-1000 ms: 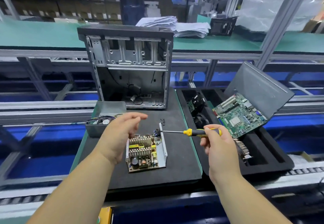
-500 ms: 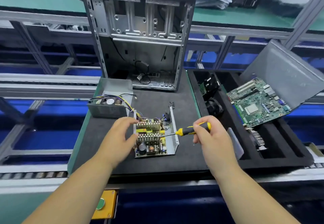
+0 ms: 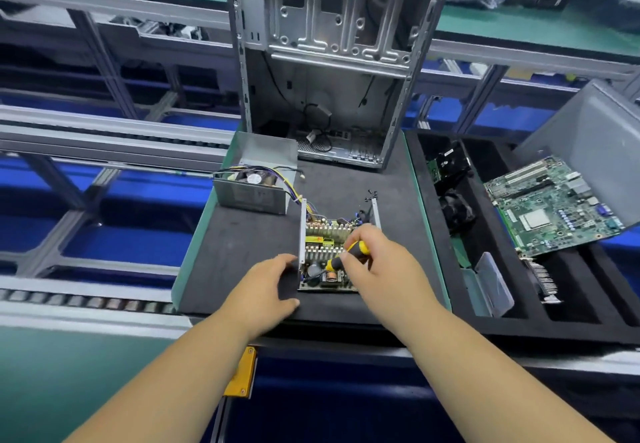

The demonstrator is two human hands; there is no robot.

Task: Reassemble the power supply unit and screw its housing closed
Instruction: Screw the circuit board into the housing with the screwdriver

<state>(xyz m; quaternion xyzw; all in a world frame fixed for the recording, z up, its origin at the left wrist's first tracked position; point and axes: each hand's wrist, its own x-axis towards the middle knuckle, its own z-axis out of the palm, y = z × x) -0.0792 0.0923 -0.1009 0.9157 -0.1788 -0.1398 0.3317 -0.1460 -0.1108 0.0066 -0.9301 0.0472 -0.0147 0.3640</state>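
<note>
Grey aluminium conveyor rails [image 3: 104, 130] and blue lower shelving are seen behind the workstation, with a green bench top beyond. On a black foam mat [image 3: 242, 241] with a green edge, an open grey metal computer case [image 3: 329, 61] is stood upright at the far side, its interior facing the camera. Just in front of the case's left corner, a grey sheet-metal power supply cover [image 3: 256, 179] with a fan and a bundle of coloured wires is placed on the mat. The wires are run to the open power supply base with its circuit board and finned heat sinks [image 3: 323, 252], which is laid flat near the mat's front edge. A few small black screws [image 3: 370, 195] are noted on the mat just beyond the base's far right corner. The left hand [image 3: 266, 290] is rested on the mat against the base's left wall, fingers relaxed and extended, nothing gripped. The right hand [image 3: 384, 269] is held over the board with fingers curled tightly around a yellow-and-black-handled screwdriver [image 3: 348, 255], whose shaft is angled down-left toward the board's near part; the tip cannot be made out. To the right, a black foam compartment tray [image 3: 519, 318] is observed, holding a green motherboard [image 3: 550, 207] leaned against a grey panel [image 3: 588, 144], a clear plastic box [image 3: 491, 283] and dark components.
</note>
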